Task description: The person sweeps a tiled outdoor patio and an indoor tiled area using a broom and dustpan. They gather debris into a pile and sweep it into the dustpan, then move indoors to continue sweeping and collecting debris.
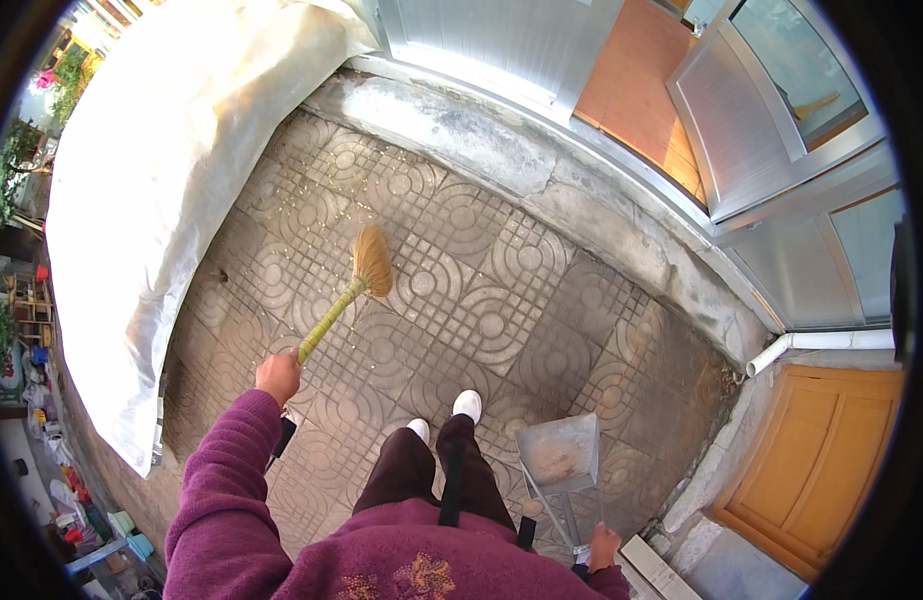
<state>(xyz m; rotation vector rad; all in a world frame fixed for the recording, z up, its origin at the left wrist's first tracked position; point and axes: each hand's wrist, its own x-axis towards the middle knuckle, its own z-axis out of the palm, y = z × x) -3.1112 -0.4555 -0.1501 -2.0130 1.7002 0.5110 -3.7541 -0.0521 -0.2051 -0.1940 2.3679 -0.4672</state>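
My left hand [279,377] is closed around the green-wrapped handle of a straw hand broom [373,262]. The broom points away from me, its bristles at the patterned paving. Small pale crumbs are scattered on the tiles around and beyond the bristles. Low at the right, my right hand [604,546] grips the handle area of a metal dustpan [560,452]. The pan lies ahead of that hand, to the right of my feet, with some brownish dust in it. Whether it touches the ground I cannot tell.
A large white plastic sheet [152,200] drapes along the left. A concrete step [462,135] runs below the metal doors [747,110], one of them open. At right are a white pipe [832,341] and an orange wooden panel [817,455]. Assorted clutter lines the far left.
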